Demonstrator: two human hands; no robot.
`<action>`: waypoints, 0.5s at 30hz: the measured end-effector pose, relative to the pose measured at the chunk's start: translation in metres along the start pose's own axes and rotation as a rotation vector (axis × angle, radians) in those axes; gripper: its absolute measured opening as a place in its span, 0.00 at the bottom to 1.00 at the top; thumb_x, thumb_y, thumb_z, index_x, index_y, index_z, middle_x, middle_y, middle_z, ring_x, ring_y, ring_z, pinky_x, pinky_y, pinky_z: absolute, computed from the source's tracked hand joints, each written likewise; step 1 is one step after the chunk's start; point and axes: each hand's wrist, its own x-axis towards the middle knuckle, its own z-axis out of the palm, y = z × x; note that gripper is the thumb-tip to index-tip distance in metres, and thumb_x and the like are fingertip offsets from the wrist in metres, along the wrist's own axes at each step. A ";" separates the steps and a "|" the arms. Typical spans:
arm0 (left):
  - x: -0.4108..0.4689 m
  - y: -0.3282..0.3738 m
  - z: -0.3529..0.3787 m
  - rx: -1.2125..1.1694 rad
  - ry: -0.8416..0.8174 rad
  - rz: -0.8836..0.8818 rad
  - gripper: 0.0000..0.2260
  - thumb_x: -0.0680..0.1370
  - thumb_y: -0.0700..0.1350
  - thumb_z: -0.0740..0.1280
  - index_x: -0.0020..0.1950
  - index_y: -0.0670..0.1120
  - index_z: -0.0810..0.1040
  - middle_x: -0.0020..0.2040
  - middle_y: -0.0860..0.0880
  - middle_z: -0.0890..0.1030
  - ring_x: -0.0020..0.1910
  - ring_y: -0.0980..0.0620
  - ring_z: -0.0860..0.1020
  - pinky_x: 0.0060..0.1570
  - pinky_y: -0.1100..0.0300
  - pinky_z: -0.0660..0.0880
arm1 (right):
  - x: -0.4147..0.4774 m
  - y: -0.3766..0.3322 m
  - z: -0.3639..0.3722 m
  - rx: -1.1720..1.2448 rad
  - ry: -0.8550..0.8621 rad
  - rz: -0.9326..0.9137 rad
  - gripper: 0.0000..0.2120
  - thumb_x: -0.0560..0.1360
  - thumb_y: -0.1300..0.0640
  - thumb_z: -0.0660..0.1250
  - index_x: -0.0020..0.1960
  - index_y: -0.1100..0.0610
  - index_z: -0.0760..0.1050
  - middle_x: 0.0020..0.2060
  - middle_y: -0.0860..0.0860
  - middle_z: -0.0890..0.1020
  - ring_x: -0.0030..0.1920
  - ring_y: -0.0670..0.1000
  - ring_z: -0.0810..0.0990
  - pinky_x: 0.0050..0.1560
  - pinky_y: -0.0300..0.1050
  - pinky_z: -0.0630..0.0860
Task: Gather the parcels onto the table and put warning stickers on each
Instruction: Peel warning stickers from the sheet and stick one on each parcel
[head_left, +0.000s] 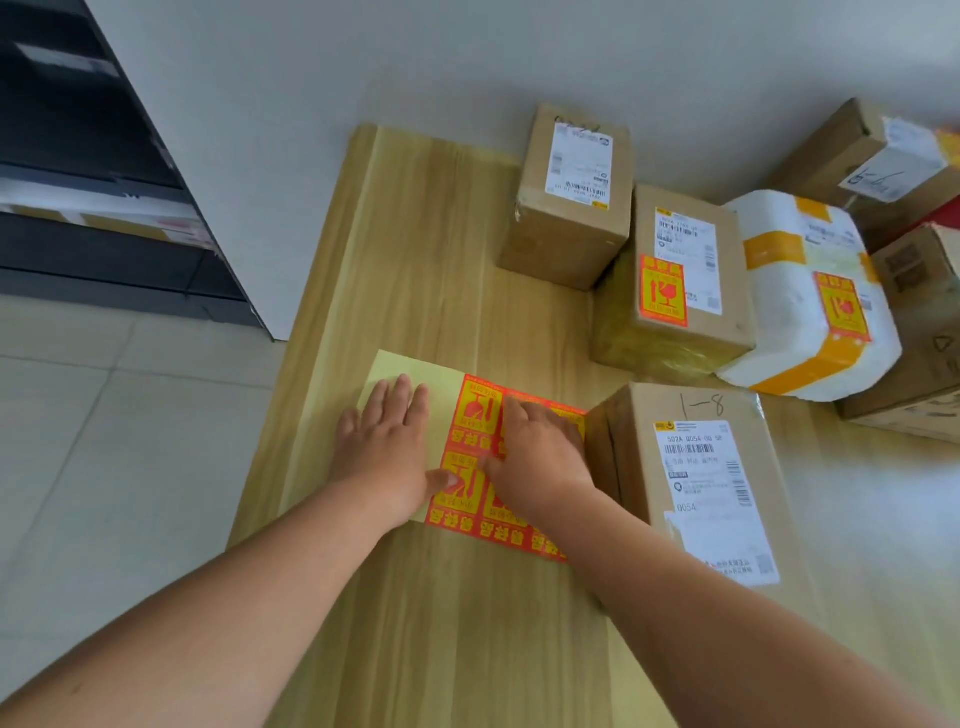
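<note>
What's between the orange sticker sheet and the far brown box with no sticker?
Nothing: in the head view only bare pale wooden table lies between the orange-and-yellow sticker sheet and the far brown cardboard box.

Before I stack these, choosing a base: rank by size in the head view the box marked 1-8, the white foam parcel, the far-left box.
1. Box marked 1-8, though nearest.
2. White foam parcel.
3. Far-left box, farthest, so unsure.

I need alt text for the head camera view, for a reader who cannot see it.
A left hand presses flat on a sheet of orange warning stickers on a wooden table, while the right hand picks at it with curled fingers. Cardboard parcels and a white foam parcel stand beside it.
</note>
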 end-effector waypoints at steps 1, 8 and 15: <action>-0.002 0.001 0.000 0.006 -0.006 -0.005 0.46 0.74 0.67 0.61 0.78 0.49 0.36 0.78 0.48 0.37 0.77 0.48 0.39 0.74 0.45 0.48 | -0.003 0.000 0.002 -0.002 -0.003 -0.008 0.35 0.77 0.45 0.63 0.77 0.55 0.52 0.73 0.53 0.63 0.73 0.56 0.59 0.74 0.52 0.52; 0.010 -0.003 -0.027 0.015 0.117 0.016 0.48 0.70 0.66 0.67 0.78 0.49 0.44 0.77 0.47 0.54 0.76 0.46 0.52 0.72 0.47 0.53 | -0.015 0.004 0.019 -0.001 -0.053 -0.098 0.37 0.79 0.44 0.61 0.79 0.54 0.45 0.78 0.50 0.48 0.78 0.51 0.45 0.76 0.50 0.44; 0.002 -0.004 -0.026 -0.016 -0.038 0.019 0.40 0.70 0.59 0.72 0.76 0.49 0.57 0.78 0.47 0.51 0.76 0.46 0.51 0.71 0.48 0.59 | -0.022 0.015 0.027 0.006 -0.068 -0.292 0.42 0.76 0.42 0.64 0.79 0.53 0.42 0.78 0.49 0.44 0.77 0.50 0.39 0.75 0.45 0.40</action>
